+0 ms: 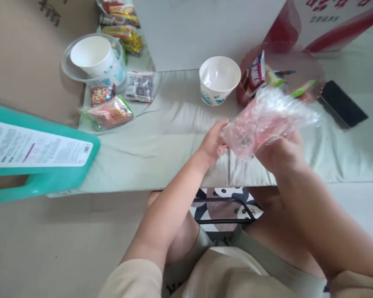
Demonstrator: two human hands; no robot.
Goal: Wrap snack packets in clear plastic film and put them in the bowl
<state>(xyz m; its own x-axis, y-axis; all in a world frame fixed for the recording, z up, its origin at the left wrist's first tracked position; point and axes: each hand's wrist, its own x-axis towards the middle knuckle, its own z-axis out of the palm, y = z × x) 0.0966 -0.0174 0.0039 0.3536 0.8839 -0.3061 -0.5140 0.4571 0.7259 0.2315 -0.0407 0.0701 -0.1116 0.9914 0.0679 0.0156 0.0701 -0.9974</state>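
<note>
A crinkled clear plastic bag with something pinkish in it (257, 126) is held up between my two hands, in front of the cloth-covered surface. My left hand (214, 142) pinches its left end, fingers closed. Under its right side is my right hand (281, 151), wrapped round the bag; most of its fingers are hidden behind the plastic. Just beyond stands a white paper cup with blue prints (219, 82), upright. A pinkish see-through tray (298, 68) with small snack packets sits behind the bag, partly covered by it.
Another paper cup (93, 56) stands in a clear plastic bowl (69, 66) at the left, with snack packets (110, 112) around it. A black phone (343, 104) lies at the right. A teal jug (46, 182) and cardboard box (34, 54) border the left; a white box (205, 29) stands behind.
</note>
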